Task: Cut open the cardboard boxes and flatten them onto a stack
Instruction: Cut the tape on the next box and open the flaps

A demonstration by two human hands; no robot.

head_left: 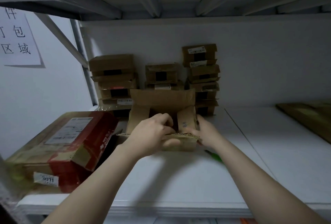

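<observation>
A small brown cardboard box (162, 99) stands open on the white shelf (179, 179), its flaps spread. My left hand (152, 134) grips its near wall, fingers curled over the edge and thumb on the outside. My right hand (206, 132) holds the box's right side and right flap. A flattened stack with a red-printed box (71, 145) on top lies at the left. A green-handled cutter (215, 157) lies on the shelf under my right forearm.
Three piles of small taped cardboard boxes (112, 78) stand against the back wall behind the open box. A flat brown sheet (308, 118) lies at the far right. A shelf board hangs overhead. A paper sign (18, 39) is on the left wall.
</observation>
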